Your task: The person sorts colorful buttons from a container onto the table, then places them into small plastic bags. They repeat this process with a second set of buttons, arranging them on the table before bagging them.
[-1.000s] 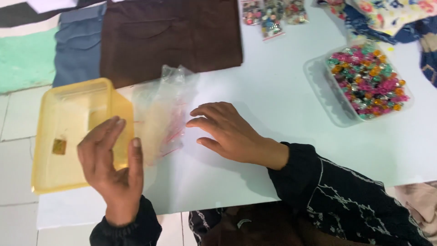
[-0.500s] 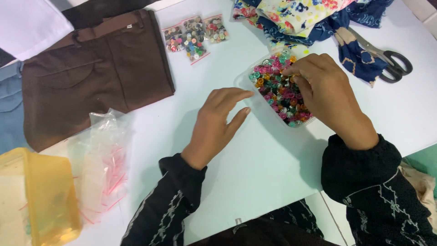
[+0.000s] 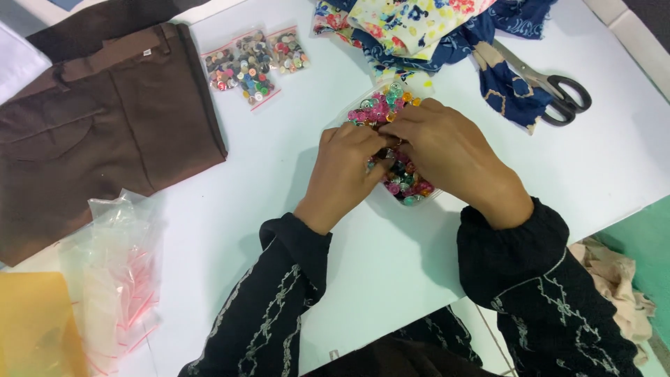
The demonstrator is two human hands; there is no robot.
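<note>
Two hands meet over one clear tray of coloured buttons point(image 3: 408, 183) at table centre: your left hand point(image 3: 345, 171) and right hand point(image 3: 447, 153), fingertips pinched together among buttons; scissors point(image 3: 551, 84) at two o'clock.

Black sleeves, pale embroidered vines, gathered cuffs

Fingertips of both hands and tray's middle point(image 3: 408, 190) hidden.

Left hand point(image 3: 347, 169) against right hand point(image 3: 447, 153), fingertips together.
</note>
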